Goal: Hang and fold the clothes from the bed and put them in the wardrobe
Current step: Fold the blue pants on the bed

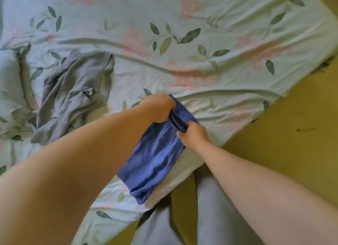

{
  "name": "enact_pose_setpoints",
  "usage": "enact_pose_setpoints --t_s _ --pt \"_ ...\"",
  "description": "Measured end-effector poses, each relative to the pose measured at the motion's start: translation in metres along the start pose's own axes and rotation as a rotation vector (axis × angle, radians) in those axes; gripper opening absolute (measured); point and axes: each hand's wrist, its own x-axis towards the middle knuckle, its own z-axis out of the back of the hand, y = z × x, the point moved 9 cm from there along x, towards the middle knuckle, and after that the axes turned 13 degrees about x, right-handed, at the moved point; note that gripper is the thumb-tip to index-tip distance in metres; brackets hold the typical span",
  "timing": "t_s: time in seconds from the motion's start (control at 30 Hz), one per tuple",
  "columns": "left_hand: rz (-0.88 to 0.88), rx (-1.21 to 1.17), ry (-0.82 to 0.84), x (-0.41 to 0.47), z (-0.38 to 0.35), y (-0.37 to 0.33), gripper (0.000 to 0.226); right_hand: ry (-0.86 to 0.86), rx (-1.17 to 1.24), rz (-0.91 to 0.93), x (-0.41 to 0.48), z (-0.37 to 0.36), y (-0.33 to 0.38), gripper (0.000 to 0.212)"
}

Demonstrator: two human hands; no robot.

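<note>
A person is standing at the edge of the bed (228, 48), which is filling the upper and left parts of the frame. It is wearing a pale green sheet printed with pink flowers and dark leaves, and the sheet is lying in long wrinkles.

Just below the centre of the frame, the blue garment (155, 160) is lying on the sheet near the bed's edge. It is folded into a long strip that is running from the centre down towards the lower middle, and its lower end is rolling over on itself. At its upper end the layers are standing up in a ridge between the two hands.

The left hand (161, 107), reaching in from the lower left, is clenching that ridge from the far side, with its fingers curling down over the cloth. The right hand (192, 135), coming in from the lower right, is grasping the same ridge from the near side, thumb and fingers pinching the stacked layers.

Well apart from this, at the middle left of the frame, a grey garment (73, 94) is lying crumpled and unfolded on the sheet.

A yellowish floor (292, 144) is showing along the right side, and the person's legs (206, 217) in grey cloth are showing at the bottom centre.
</note>
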Motion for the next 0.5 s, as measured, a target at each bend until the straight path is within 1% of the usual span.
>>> enact_pose_setpoints --t_s 0.1,0.17,0.23,0.33,0.37,0.43,0.47,0.5 --pt "0.016 0.014 0.027 0.039 -0.002 0.003 0.031 -0.004 -0.186 0.051 0.038 0.018 -0.004 0.021" --pt "0.024 0.023 -0.003 0.057 -0.003 0.000 0.032 -0.026 -0.277 0.069 0.054 0.026 -0.006 0.027" --pt "0.017 0.084 -0.055 0.070 -0.004 -0.006 0.040 -0.042 -0.298 0.074 0.065 0.030 -0.009 0.033" --pt "-0.052 0.301 -0.088 0.086 -0.004 -0.019 0.059 -0.041 -0.287 0.081 0.076 0.028 -0.013 0.060" --pt "-0.085 0.366 -0.071 0.091 -0.002 -0.024 0.059 -0.038 -0.279 0.075 0.079 0.027 -0.013 0.067" --pt "-0.149 0.446 0.006 0.099 -0.002 -0.033 0.049 -0.007 -0.274 0.042 0.084 0.023 -0.017 0.074" --pt "-0.177 0.472 0.056 0.103 -0.004 -0.035 0.042 0.018 -0.287 0.025 0.087 0.019 -0.019 0.073" --pt "-0.208 0.499 0.107 0.105 -0.003 -0.039 0.034 0.047 -0.309 0.013 0.089 0.016 -0.021 0.066"
